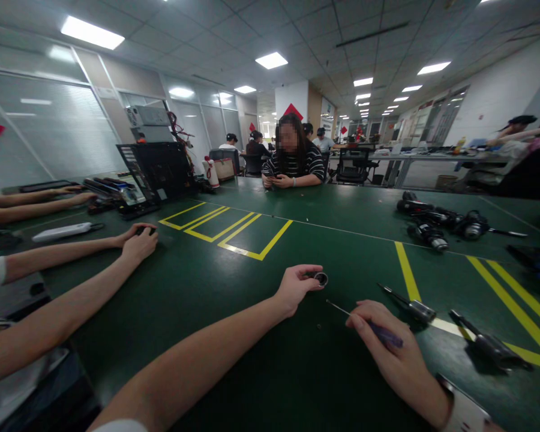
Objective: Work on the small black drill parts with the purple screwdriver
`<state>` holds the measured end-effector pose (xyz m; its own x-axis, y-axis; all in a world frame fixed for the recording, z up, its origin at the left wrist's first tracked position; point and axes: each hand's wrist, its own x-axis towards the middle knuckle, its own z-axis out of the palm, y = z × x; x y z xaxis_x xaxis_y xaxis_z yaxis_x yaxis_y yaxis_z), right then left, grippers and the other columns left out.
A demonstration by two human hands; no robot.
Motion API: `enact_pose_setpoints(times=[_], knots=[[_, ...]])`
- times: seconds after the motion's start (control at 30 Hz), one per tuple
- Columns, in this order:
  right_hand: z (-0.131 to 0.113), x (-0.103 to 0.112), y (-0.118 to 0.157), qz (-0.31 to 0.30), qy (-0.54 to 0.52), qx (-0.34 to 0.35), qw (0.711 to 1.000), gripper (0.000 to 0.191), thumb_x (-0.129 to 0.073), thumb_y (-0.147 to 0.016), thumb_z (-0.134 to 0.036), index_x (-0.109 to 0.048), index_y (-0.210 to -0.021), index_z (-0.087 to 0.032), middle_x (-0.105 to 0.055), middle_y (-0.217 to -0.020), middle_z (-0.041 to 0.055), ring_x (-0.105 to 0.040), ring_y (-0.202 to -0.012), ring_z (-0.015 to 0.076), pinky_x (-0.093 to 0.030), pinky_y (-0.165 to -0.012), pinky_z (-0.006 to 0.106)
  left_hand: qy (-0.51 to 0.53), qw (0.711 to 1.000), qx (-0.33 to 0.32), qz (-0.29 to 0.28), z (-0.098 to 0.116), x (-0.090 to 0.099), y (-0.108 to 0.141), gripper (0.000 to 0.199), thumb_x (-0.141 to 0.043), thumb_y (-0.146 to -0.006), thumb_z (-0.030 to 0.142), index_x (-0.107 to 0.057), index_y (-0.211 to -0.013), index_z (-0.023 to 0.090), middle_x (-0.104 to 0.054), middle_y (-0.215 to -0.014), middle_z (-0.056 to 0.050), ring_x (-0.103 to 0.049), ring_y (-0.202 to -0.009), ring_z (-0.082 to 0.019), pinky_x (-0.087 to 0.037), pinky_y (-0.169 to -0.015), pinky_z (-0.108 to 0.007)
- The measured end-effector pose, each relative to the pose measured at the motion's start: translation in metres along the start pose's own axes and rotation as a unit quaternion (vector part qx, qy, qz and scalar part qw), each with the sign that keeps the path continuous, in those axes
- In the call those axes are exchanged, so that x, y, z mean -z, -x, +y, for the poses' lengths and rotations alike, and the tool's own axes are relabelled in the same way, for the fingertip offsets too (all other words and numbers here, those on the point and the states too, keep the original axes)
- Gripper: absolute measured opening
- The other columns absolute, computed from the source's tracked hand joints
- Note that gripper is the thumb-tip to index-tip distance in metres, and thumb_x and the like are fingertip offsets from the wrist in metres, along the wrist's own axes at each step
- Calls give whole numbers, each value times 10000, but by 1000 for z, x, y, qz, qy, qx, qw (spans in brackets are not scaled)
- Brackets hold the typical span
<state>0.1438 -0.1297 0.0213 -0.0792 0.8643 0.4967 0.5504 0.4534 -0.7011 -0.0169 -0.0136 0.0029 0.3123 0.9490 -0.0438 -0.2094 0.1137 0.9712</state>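
A small metal ring [321, 279] sits just above the counter [234, 348], held out at the fingertips of the person's left hand [297, 287]; the thumb and forefinger are clamped on its edge. The right hand [392, 355] has its fingers wrapped round the purple handle of a screwdriver [390, 337], whose thin shaft points toward the ring, with the tip near it but apart. A tiny piece [318, 326] lies on the green counter between the two forearms, too small to make out.

To the right of the right hand lie two metal parts with dark shafts, the nearer one [499, 351] and the farther one [420, 310], both by yellow tape [407, 273]. Beyond them is a cluster of black and silver tools [432, 222]. At the left, a neighbour's hands [139, 243] rest together near a white power strip [63, 231]. Across the counter sits a person in a striped top [312, 165].
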Motion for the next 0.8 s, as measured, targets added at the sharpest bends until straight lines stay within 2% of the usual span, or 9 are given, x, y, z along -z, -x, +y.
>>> enact_pose_setpoints(times=[0.1, 0.23, 0.57, 0.8], knots=[[8, -2, 1, -18, 7, -1, 1000, 172, -484, -874, -326, -625, -909, -233, -663, -915, 72, -614, -872, 232, -511, -762, 396, -2, 1000, -3, -12, -1, 0, 0, 336, -652, -626, -36, -690, -916, 129, -703, -819, -53, -663, -785, -171, -530, -840, -391], [20, -7, 2, -38, 32, -2, 999, 226, -496, -880, -309, -602, -1072, -252, -645, -1060, 72, -587, -1009, 239, -473, -888, 438, -7, 999, -19, -32, 0, -1, 3, 334, -680, -620, -17, -688, -924, 122, -704, -834, -62, -666, -804, -176, -532, -837, -384], [23, -8, 2, -52, 67, 6, 996, 238, -498, -882, -272, -593, -1099, -250, -651, -1076, 75, -596, -1016, 242, -485, -882, 451, -30, 997, -44, -61, -2, -2, 6, 279, -683, -657, 31, -675, -925, 106, -701, -876, -73, -669, -808, -164, -554, -789, -333], [22, -10, 3, -37, 87, 66, 993, 233, -511, -875, -249, -588, -1095, -245, -667, -1046, 73, -609, -987, 233, -500, -849, 428, -34, 996, -63, -51, -10, 0, 2, 197, -706, -671, 130, -673, -863, 96, -699, -839, -74, -668, -749, -160, -573, -694, -304]])
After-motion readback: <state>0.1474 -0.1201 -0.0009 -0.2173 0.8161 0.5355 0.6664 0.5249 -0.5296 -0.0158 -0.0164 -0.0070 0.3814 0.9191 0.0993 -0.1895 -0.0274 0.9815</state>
